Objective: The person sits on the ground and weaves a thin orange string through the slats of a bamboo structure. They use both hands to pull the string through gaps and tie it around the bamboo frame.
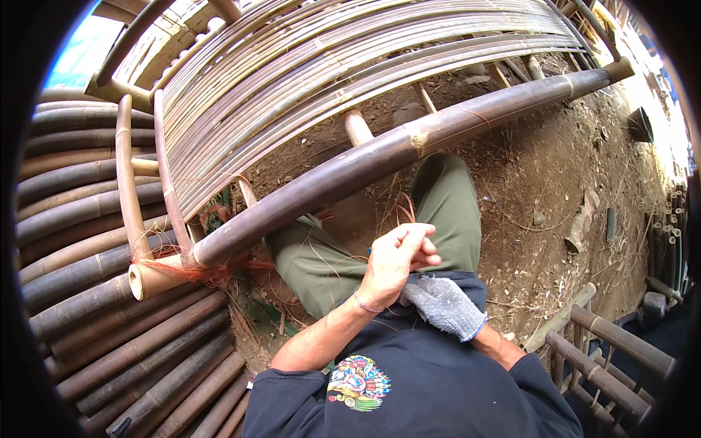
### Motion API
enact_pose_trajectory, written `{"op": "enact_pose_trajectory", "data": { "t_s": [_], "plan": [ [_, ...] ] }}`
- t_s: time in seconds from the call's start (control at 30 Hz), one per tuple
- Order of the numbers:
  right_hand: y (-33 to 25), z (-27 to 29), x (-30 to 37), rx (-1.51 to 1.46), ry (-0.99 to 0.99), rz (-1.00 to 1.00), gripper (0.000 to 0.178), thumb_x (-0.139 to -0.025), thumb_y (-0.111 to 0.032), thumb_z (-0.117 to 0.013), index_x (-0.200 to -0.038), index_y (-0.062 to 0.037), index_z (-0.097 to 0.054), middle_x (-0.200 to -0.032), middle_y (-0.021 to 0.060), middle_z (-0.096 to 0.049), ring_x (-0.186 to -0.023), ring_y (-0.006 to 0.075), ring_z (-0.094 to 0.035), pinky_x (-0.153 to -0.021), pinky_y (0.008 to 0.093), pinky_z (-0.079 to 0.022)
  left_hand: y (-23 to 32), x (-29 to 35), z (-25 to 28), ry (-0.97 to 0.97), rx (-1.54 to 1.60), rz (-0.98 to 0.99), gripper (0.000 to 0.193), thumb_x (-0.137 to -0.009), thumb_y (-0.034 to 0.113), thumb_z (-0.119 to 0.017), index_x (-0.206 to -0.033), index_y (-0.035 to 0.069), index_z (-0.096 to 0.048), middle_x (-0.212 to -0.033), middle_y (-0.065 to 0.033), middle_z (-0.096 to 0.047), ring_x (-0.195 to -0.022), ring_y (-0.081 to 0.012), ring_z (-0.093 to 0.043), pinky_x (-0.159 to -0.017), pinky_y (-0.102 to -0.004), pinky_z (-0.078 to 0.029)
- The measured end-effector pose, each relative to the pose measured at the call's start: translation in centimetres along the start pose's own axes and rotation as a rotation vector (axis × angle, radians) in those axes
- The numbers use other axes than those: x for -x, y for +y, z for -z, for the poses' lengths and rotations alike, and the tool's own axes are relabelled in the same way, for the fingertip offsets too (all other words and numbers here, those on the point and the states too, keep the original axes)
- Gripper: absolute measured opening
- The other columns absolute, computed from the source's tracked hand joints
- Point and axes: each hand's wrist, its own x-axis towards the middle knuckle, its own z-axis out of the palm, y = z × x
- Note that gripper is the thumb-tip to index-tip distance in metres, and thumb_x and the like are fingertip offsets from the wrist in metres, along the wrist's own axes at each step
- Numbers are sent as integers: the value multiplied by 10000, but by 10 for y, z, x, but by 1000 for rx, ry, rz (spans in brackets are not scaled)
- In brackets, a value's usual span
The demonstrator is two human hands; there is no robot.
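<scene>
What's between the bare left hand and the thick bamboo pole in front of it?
In the head view, only the green-trousered knee lies between the left hand and the bamboo pole.

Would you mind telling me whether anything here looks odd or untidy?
Yes: frayed reddish fibre trails loose at the bamboo frame's corner, and only the right hand wears a glove; the left hand is bare.

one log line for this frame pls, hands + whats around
left hand: bare, raised at chest, fingers pinched on thin reddish fibre strands | right hand: grey knit glove, just beneath left hand | front: bamboo frame pole | left: stacked bamboo poles
</scene>
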Motion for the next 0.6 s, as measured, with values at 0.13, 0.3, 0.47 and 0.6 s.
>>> {"op": "enact_pose_trajectory", "data": {
  "t_s": [0.13, 0.3, 0.47, 0.6],
  "plan": [
    [6, -13, 6, -33, -40, 60, 188, -893, -152, -566, -1030, -94, -680, -885, 124, -688, -816, 308, -673, -690, 419, -534, 9, -6, -4, 59, 7, -74, 304, -1033, 261, -548, -1130, -12, -639, -809, 10, -564, -620, -47, -496, -551, -217, -480],
    [5, -3, -7, -461, 84, -70, 289, -957, -198, -581, -1191, -32, -618, -845, 131, -675, -769, 256, -669, -704, 358, -535, 16, 0, -5, 161, -376, -136, 257, -1011, 210, -553, -995, -4, -695, -725, 18, -562, -592, -16, -421, -546, -215, -392],
    [12, 37, -11, -1201, 247, -555, 371, -964, -105, -541, -1325, -17, -549, -969, 36, -667, -804, 125, -604, -761, 290, -517, 8, 26, -13, 75, -672, -345, 210, -993, 129, -554, -945, -21, -693, -755, -1, -640, -677, -61, -545, -631, -234, -451],
    [7, 37, -20, -919, 322, -375, 304, -953, -70, -544, -1246, -43, -618, -1053, 69, -676, -876, 181, -641, -788, 308, -526, -15, 38, -10, 53, -878, -449, 169, -973, 104, -591, -975, -32, -692, -779, -70, -664, -714, -114, -592, -678, -271, -486]
  ]
}}
